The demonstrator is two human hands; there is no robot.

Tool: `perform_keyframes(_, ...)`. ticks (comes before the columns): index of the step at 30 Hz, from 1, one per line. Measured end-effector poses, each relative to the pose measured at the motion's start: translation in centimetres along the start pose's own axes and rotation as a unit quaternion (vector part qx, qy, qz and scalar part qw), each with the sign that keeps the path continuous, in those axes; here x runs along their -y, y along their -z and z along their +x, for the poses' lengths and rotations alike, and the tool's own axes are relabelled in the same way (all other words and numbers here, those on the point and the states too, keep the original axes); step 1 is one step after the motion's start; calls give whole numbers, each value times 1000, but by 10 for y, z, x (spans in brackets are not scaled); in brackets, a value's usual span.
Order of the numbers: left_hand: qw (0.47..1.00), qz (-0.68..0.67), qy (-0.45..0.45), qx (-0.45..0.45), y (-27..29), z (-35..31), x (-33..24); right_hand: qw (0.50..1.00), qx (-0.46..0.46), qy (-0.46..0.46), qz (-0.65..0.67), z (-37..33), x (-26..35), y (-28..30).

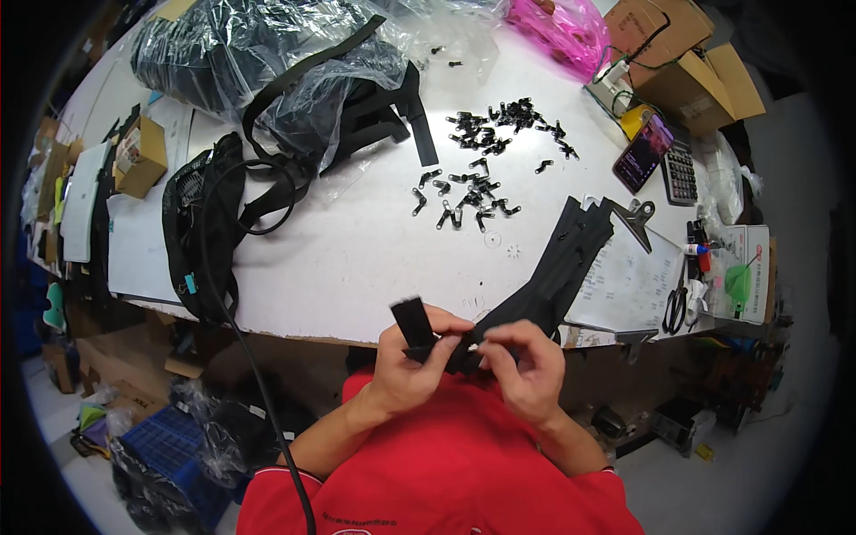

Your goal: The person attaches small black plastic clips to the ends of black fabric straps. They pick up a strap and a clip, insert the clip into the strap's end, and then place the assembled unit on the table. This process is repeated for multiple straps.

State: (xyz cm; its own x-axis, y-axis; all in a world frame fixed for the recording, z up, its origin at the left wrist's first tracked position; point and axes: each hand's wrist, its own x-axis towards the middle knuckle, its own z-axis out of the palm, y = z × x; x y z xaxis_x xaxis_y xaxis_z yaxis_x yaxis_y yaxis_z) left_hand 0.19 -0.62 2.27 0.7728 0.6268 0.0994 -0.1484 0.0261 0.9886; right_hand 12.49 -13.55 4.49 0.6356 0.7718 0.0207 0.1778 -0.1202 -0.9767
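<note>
Just off the table's front edge, my left hand (407, 361) is closed around a black zipper tape (411, 322), whose cut end sticks up past the fingers. Close beside it, my right hand (529, 366) pinches a small piece with a bright spot (473, 348) against the tape. It looks like a zipper slider, but the fingertips hide most of it. Long black zipper tapes (550, 276) run from behind my hands up to the right across the table. Several loose black zipper sliders (479, 190) lie scattered beyond, with a denser heap (513, 114) farther back.
Clear plastic (267, 62) covers black goods at back left. A black bag (198, 223) and cable (207, 232) lie left. On the right are a metal clip (638, 223) on paper, scissors (675, 309), a phone (643, 153), a calculator (680, 174) and a cardboard box (704, 89).
</note>
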Motion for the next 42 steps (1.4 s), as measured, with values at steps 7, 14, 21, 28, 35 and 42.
perform_keyframes(7, 996, -83, 41, -14, -2, -5, 11, 958, 50, -208, 191, -2, -5, -7)
perform_keyframes(14, 965, -203, 165, -3, 1, -3, 5, 862, 46, -329, 383, 1, -13, -4)
perform_keyframes(21, 997, -73, 10, -30, -7, 0, 21, 928, 44, -240, 283, 1, -16, -9)
perform_keyframes(28, 941, -263, 213, 18, 6, -4, 8, 881, 52, -265, 390, 2, -20, -8)
perform_keyframes(35, 944, -246, 219, 14, 4, -1, 7, 906, 86, -239, 338, 8, -20, -4)
perform_keyframes(42, 957, -220, 184, 37, 6, -4, 12, 934, 86, -200, 283, 8, -20, -3)
